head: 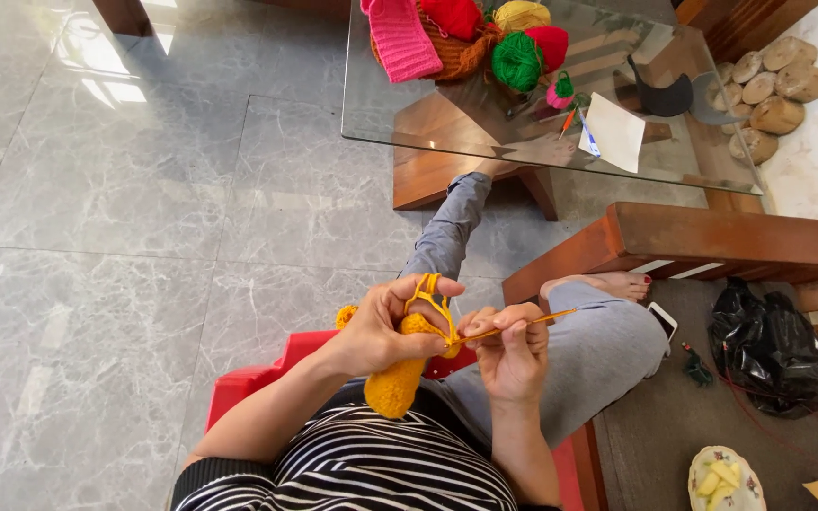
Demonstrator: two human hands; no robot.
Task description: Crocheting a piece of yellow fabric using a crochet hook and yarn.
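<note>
Grey marble floor; left hand (385, 326) clamped on yellow crochet piece (398, 378), right hand (513, 350) pinching hook (513, 328).

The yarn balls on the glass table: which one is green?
The green ball, at the basket's front edge, between the pink knitted piece and the red ball; the yellow ball sits behind it.

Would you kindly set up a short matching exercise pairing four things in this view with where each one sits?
Things:
1. yellow crochet piece
2. crochet hook
3. green yarn ball
4. black plastic bag

Places:
A. on the glass table
B. in the right hand
C. on the mat, far right
D. in the left hand

Pairs: 1-D, 2-B, 3-A, 4-C
</note>
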